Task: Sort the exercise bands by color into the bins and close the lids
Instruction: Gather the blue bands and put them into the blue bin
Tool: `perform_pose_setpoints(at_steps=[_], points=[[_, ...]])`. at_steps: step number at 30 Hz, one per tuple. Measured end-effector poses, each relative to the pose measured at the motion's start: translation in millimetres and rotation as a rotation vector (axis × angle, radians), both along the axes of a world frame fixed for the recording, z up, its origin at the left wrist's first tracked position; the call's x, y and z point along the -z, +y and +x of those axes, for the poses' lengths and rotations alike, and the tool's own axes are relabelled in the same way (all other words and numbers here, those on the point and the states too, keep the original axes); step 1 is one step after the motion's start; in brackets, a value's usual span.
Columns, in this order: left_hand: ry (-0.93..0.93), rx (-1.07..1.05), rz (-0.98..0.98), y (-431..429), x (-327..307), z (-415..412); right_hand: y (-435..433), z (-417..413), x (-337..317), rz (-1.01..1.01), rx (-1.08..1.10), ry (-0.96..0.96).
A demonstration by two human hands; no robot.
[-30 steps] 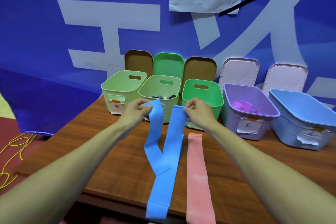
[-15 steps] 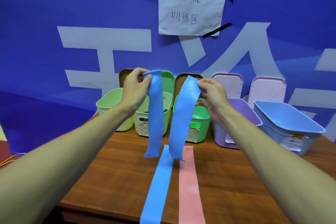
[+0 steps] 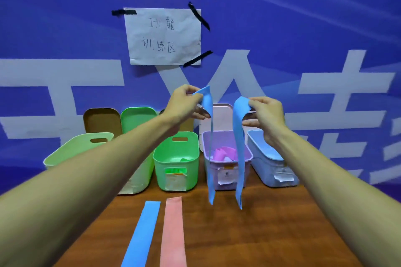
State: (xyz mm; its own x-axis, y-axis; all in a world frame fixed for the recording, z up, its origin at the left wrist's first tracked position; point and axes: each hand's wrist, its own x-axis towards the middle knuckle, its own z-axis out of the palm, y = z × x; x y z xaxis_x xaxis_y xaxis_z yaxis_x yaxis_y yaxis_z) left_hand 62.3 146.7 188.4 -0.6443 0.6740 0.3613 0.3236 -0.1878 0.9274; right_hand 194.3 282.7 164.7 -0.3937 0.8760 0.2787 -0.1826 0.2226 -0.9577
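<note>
Both raised apart: left hand [image 3: 186, 104] pinches blue band [image 3: 210, 180], right hand [image 3: 264, 115] second band [image 3: 238, 136].

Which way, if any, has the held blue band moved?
Yes: the blue band went up off the table, right from green bin to purple bin.

The wooden table [image 3: 282, 234] bears a row of bins [image 3: 176, 165], a blue band [image 3: 143, 234] and a pink band [image 3: 173, 232].

The left hand [image 3: 186, 104] pinches the left blue strip [image 3: 211, 180]; the right hand [image 3: 264, 115] pinches the right blue strip [image 3: 240, 158]. Both strips hang before the purple bin [image 3: 225, 164].
</note>
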Motion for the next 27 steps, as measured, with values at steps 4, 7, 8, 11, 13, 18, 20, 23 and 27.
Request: perform_pose_setpoints(at_steps=[4,7,8,11,13,18,20,23,27], points=[[-0.148,0.138,0.022,54.9,-6.3,24.1,45.9,27.8,-11.9,-0.019,0.113,0.071],[-0.261,0.218,0.074,101.7,-8.5,37.9,82.1,45.7,-21.9,-0.032,0.196,0.126],[-0.281,0.243,0.081,117.1,-9.3,42.1,94.1,50.2,-24.8,-0.027,0.222,0.134],[-0.297,0.277,0.088,162.2,-11.8,50.2,127.7,58.9,-31.9,-0.011,0.278,0.162],[-0.309,0.288,0.097,190.6,-11.6,51.9,148.0,61.6,-33.6,-0.011,0.288,0.184],[-0.351,0.299,0.124,248.6,0.9,53.1,184.0,59.9,-24.6,0.022,0.314,0.193],[-0.363,0.311,0.118,264.4,9.1,51.8,195.3,56.0,-17.1,0.029,0.312,0.181],[-0.386,0.317,0.126,281.7,20.5,48.6,210.2,47.4,2.0,0.048,0.292,0.111],[-0.305,0.288,-0.044,301.7,52.5,38.9,231.1,35.6,39.6,-0.001,0.231,-0.098]])
